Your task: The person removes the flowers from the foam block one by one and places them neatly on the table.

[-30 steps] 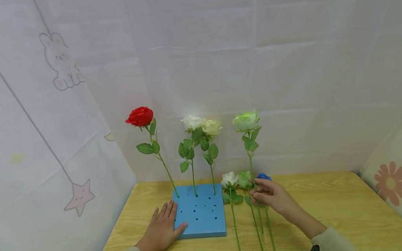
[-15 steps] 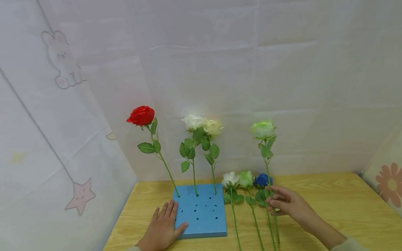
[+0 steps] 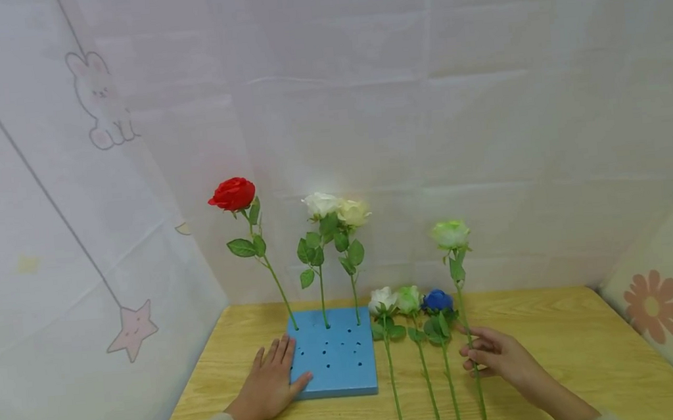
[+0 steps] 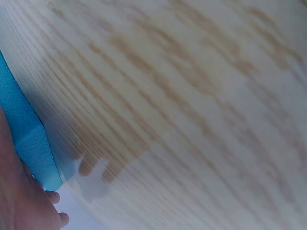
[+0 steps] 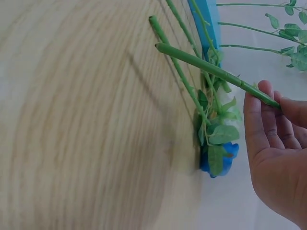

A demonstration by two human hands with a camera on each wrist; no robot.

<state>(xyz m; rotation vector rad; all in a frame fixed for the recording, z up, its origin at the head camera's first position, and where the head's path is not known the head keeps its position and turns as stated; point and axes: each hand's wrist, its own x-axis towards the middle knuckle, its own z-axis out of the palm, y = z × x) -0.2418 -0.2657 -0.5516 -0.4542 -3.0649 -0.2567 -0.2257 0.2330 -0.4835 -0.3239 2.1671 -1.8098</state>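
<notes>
My right hand (image 3: 499,355) pinches the stem of a green-tinged white rose (image 3: 451,234), its bloom up and its stem tilted. In the right wrist view the lower end of that stem (image 5: 201,64) juts out past the fingers, with its shadow on the table. My left hand (image 3: 269,379) lies with straight fingers on the left edge of a blue block (image 3: 344,381) with holes. A red rose (image 3: 232,194), a white rose (image 3: 319,203) and a cream rose (image 3: 353,212) stand in the block's back row of holes.
On the wooden table (image 3: 560,344), right of the block, lie a white rose (image 3: 382,298), a green rose (image 3: 409,299) and a blue rose (image 3: 438,301), stems toward me. A pale printed cloth (image 3: 484,126) hangs behind.
My right hand has moved right and nearer with the green-tinged rose, lowering its bloom and uncovering the blue rose. My left hand has stayed on the block.
</notes>
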